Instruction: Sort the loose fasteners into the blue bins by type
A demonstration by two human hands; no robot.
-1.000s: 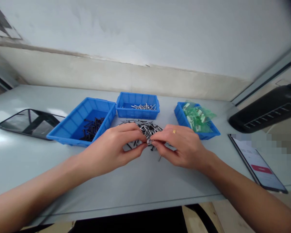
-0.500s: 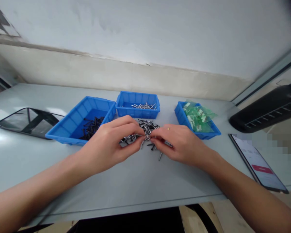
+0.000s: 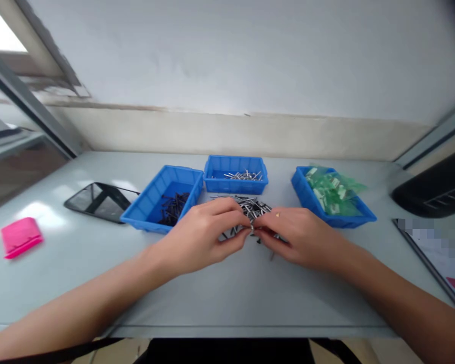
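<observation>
From my feed, the right hand (image 3: 303,237) has thumb and forefinger pinched tight on a silver nail (image 3: 252,230); the left hand (image 3: 205,237) has its fingertips drawn together at the same spot, touching the right's, though I cannot tell whether they share that nail; both work at the near edge of the pile of nails (image 3: 255,206), loose on the table (image 3: 227,298); I judge the step to be picking pieces out of the heap; a lift from here calls for a firm pinch clear of tangled neighbours; beyond stand the bin of dark nails (image 3: 141,215), the middle bin (image 3: 235,186) and the bin of green packets (image 3: 307,196); a black phone (image 3: 98,201) lies farther left.
</observation>
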